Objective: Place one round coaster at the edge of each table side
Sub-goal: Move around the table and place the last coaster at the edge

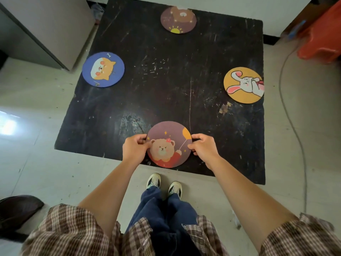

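Note:
A square black table point(166, 80) carries round coasters at its sides. A mauve bear coaster point(168, 145) lies at the near edge, its rim pinched by my left hand point(133, 147) on the left and my right hand point(203, 147) on the right. A blue dog coaster point(103, 69) sits at the left edge, slightly overhanging. An orange rabbit coaster point(243, 85) lies at the right edge. A brown bear coaster point(178, 19) rests at the far edge.
A grey cabinet point(46, 28) stands at the far left beside the table. An orange plastic stool point(323, 37) is at the far right. A cable point(293, 126) runs along the floor on the right. My feet point(164, 183) are just under the near edge.

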Demonstrator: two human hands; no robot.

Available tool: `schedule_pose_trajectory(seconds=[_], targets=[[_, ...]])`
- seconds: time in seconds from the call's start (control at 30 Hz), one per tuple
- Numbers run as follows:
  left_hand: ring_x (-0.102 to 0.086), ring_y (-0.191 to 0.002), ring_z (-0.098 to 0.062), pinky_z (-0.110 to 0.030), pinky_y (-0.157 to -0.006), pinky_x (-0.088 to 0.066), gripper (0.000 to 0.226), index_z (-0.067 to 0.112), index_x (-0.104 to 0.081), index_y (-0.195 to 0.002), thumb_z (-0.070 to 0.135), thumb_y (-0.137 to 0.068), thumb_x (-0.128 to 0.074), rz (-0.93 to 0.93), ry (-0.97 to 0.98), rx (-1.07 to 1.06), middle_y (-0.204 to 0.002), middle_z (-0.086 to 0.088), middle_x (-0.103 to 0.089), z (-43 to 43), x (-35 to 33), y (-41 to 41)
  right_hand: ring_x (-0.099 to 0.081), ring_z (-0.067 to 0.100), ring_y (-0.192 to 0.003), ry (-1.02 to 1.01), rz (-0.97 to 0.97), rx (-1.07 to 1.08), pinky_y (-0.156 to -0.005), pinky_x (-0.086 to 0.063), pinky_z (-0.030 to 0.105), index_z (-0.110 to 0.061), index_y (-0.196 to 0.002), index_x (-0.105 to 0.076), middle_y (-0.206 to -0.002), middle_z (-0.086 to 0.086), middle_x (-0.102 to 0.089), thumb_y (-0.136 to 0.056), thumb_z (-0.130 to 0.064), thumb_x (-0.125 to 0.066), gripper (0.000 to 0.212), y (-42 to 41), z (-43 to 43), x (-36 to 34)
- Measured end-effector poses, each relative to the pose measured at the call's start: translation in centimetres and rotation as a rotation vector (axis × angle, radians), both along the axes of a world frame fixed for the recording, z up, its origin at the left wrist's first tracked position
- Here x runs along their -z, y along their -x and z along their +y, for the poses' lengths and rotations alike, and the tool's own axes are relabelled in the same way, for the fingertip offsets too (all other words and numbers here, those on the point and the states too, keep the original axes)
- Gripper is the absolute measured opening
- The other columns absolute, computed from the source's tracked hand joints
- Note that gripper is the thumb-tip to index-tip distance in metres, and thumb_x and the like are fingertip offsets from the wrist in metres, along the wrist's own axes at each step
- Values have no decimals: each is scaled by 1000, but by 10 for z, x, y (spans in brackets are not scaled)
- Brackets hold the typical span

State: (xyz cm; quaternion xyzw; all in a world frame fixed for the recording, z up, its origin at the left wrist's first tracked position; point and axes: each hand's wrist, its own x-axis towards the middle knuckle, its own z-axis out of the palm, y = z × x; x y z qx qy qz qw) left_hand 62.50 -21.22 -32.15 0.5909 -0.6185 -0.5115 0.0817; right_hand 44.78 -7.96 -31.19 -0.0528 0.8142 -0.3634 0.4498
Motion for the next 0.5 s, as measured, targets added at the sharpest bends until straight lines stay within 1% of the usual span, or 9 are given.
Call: schedule_pose_trajectory(seconds=[0.07, 0.1, 0.2, 0.3, 0.4, 0.5], targets=[[-64, -82, -19, -31, -78, -50, 30, 12, -70, -103, 8, -74, -75, -13, -1, 33, -84, -3, -69, -1, 0, -4, -65, 21, -87, -11, 34, 17, -82, -55, 39, -13, -110, -65, -94, 7, -71, -78, 1, -67, 35, -5, -1, 2], [-64, -81, -19, -30, -77, -49, 32, 11, -70, -104, 5, -73, -74, -20, 6, 43, -83, -3, -68, -2, 0, -5, -66, 22, -89, -13, 47, 26, -85, -55, 42, -12, -111, -64, -94, 7, -71, -79, 1, -66, 35, -7, -2, 3], [-63, -76, -17, -29, -75, -50, 30, 13, -71, -101, 5, -72, -75, -38, 30, 79, -81, -2, -68, -3, 0, -7, -65, 22, -91, -24, 84, 42, -86, -55, 42, -11, -113, -64, -96, 6, -71, -80, 0, -67, 36, -12, -1, 5], [-62, -74, -16, -26, -71, -46, 30, 14, -71, -102, 9, -73, -75, -74, 69, 124, -81, -1, -68, -2, 1, -8, -65, 20, -88, -36, 144, 18, -82, -55, 37, -12, -110, -63, -94, 4, -69, -80, -2, -68, 33, -16, 1, 5], [-62, -77, -18, -27, -72, -46, 33, 13, -68, -105, 11, -73, -76, -92, 83, 137, -82, -1, -66, -2, 1, -9, -63, 15, -81, -52, 205, -18, -72, -51, 27, -14, -107, -64, -90, 2, -67, -80, -4, -70, 30, -18, 0, 6], [-60, -77, -16, -26, -71, -42, 37, 13, -66, -108, 12, -73, -76, -107, 85, 143, -80, 0, -64, -3, 3, -10, -59, 9, -72, -67, 253, -52, -60, -44, 19, -13, -104, -64, -84, 0, -66, -80, -3, -70, 26, -20, -1, 6]])
